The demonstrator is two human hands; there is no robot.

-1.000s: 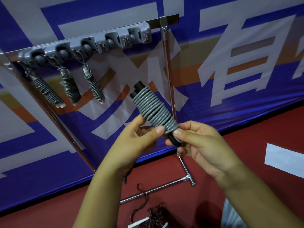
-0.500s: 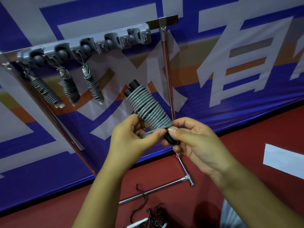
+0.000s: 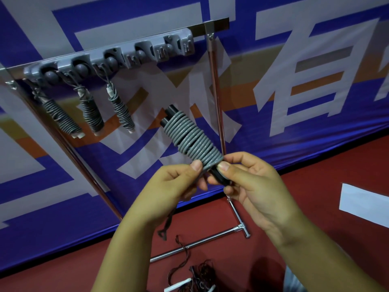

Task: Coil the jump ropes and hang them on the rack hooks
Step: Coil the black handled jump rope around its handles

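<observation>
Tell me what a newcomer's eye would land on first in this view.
First, the coiled grey jump rope at centre frame, wound tightly round black handles and held up between the left hand and the right hand. Next, up and to the left, three coiled jump ropes already hanging from the grey hook rack. Behind it all, a blue and white banner fills the background above a red floor.

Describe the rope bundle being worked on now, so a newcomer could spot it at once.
Find the grey hook rack on the metal stand before the blue banner; three small coiled ropes hang there. Lower right of them, the left hand and right hand hold the bundle. It alone is unhung, thicker, with black handle ends.
</observation>
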